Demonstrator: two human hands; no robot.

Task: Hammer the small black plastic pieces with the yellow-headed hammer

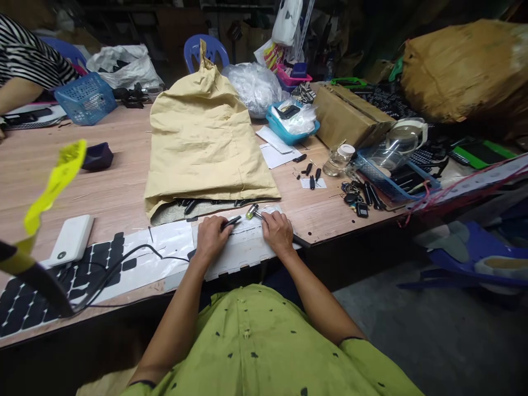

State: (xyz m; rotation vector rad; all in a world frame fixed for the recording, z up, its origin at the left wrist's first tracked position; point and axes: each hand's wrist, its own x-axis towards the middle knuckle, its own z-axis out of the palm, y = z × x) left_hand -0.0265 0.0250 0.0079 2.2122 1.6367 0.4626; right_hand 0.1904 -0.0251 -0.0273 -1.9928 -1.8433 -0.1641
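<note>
My right hand (277,231) is closed around a small hammer (252,211) with a metal head and a yellowish face. Its dark handle comes out on the far side of the hand. Pinched in my left hand (212,234) is a slim black piece (231,221), whose kind I cannot make out. Both hands rest over a white board (235,258) at the table's front edge. Just beyond them lies a large beige cloth sack (206,137), its open mouth towards me, with black parts (191,207) showing inside.
A white power bank (72,239), a black cable (124,258) and a sheet of black pieces (94,275) lie left. To the right are a glass jar (338,160), keys (355,195) and a blue basket (400,176). A person in a striped sleeve (33,55) sits far left.
</note>
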